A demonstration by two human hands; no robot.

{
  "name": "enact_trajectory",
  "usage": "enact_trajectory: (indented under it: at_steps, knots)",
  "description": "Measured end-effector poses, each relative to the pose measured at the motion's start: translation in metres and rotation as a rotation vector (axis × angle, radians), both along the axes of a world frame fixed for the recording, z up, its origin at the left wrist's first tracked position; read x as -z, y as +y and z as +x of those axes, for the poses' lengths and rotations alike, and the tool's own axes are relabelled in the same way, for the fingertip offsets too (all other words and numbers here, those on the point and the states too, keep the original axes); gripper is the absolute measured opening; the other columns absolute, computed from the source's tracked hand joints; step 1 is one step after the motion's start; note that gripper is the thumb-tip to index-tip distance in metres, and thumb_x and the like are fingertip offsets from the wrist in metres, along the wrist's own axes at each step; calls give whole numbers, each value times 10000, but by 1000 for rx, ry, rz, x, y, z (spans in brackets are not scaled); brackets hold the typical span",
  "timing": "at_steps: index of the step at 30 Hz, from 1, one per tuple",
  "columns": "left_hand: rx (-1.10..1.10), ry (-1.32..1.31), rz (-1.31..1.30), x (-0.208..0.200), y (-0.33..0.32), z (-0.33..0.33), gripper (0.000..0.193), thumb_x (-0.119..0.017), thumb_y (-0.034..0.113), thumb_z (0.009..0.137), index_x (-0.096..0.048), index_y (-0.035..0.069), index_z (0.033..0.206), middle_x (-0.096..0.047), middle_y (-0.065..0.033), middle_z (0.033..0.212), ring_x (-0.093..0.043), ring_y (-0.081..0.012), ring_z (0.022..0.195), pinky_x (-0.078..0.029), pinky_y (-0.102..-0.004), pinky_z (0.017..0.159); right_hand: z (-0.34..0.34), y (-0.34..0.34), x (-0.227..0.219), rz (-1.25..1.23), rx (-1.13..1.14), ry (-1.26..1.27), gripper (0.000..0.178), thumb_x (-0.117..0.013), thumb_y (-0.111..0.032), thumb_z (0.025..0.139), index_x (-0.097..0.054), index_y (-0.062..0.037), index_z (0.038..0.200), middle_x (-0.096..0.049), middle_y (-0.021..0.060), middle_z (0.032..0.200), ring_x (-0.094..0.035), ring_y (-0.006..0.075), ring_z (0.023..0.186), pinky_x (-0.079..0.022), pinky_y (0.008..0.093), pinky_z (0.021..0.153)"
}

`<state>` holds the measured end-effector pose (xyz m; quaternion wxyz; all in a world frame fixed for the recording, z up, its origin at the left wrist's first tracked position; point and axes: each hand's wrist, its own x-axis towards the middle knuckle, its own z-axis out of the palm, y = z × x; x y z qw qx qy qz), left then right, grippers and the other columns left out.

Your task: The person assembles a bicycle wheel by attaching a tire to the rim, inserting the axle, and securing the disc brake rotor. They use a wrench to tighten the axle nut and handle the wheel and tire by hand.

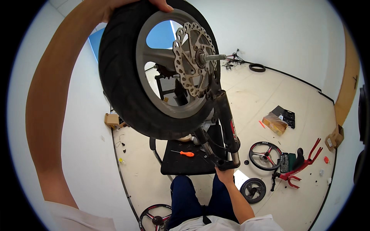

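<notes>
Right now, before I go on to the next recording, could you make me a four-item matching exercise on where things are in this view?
Things:
A. wheel with a metal disc
B. orange-handled screwdriver
C. fork
D. red bike frame

Places and states:
1. lying on the pale floor, toward the picture's right
2. held up, with the left hand at its top
3. lying on the black seat
4. held by the right hand at its lower end

Right pairs: A-2, B-3, C-4, D-1.
</notes>
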<state>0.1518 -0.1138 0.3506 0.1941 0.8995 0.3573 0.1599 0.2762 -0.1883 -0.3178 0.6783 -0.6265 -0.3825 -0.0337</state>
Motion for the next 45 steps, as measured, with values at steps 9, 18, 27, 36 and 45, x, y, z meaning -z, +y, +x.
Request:
enact_trajectory:
  at_steps: [9, 18, 27, 36, 45]
  knots:
    - [125, -73, 197, 49, 15, 3, 508, -746, 404, 726, -695, -25, 994, -703, -171, 897, -684, -215, 659, -573, -261, 689, -6, -11, -16, 9, -105, 128, 236, -747, -61, 768, -615, 6, 952, -668, 106, 900, -653, 229, 842, -509, 355, 768]
    - [143, -19, 186, 64, 0, 12, 480, -741, 395, 728, -702, -1, 996, -702, -171, 905, -686, -215, 671, -574, -279, 674, -10, -21, -19, -76, -156, 159, 334, -764, -90, 747, -612, 11, 1027, -666, 137, 967, -652, 260, 891, -506, 377, 790]
    - [12, 10, -11, 27, -5, -1, 393, -731, 297, 811, -670, -13, 1044, -693, -155, 999, -677, -208, 840, -551, -313, 756, 2, -8, 6, -40, -84, 58, 232, -738, -70, 787, -624, 7, 974, -674, 95, 914, -643, 197, 825, -506, 340, 756]
    - [51, 36, -21, 32, -10, -15, 428, -714, 303, 826, -645, -12, 1106, -682, -158, 1049, -675, -196, 873, -540, -308, 761, 0, -5, 7, -3, -93, 89, 382, -755, -57, 739, -583, 9, 1073, -639, 127, 1016, -624, 248, 935, -491, 370, 828]
    - [-32, 50, 213, 44, -13, -12, 494, -694, 394, 806, -644, 9, 1113, -669, -160, 1065, -674, -211, 855, -550, -303, 762, 2, -9, 9, -43, -190, 198, 604, -781, -56, 678, -514, 10, 1215, -577, 173, 1155, -585, 324, 1063, -455, 408, 930]
